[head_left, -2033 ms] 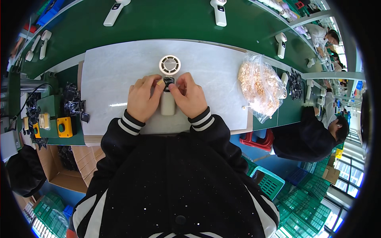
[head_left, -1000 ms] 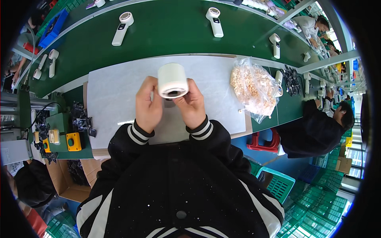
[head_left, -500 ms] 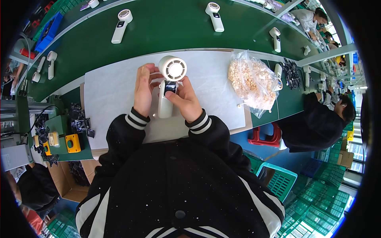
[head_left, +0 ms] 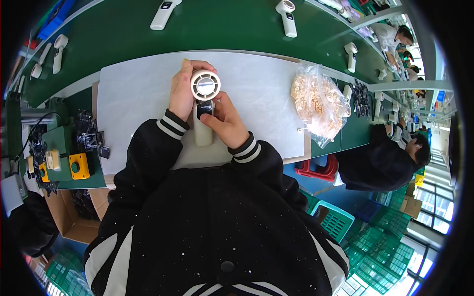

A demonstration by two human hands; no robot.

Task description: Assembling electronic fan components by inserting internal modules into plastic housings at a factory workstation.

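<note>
I hold a white handheld fan [head_left: 204, 98] upright over the white mat [head_left: 133, 93], its round grille facing up toward me. My left hand [head_left: 181, 89] wraps the fan's head from the left side. My right hand [head_left: 224, 121] grips the handle from the right, with the thumb pressing on the dark panel just below the grille. The lower end of the handle [head_left: 202, 135] shows between my two striped cuffs.
A clear bag of small beige parts [head_left: 318, 101] lies on the mat's right. Similar white fans [head_left: 287, 12] lie on the green conveyor beyond. A yellow button box [head_left: 79, 165] and dark parts sit at left. Another person [head_left: 385, 158] works at right.
The fan went from lying on the mat to being lifted and turned in both hands; now its grille faces me and my right thumb rests on the dark panel.
</note>
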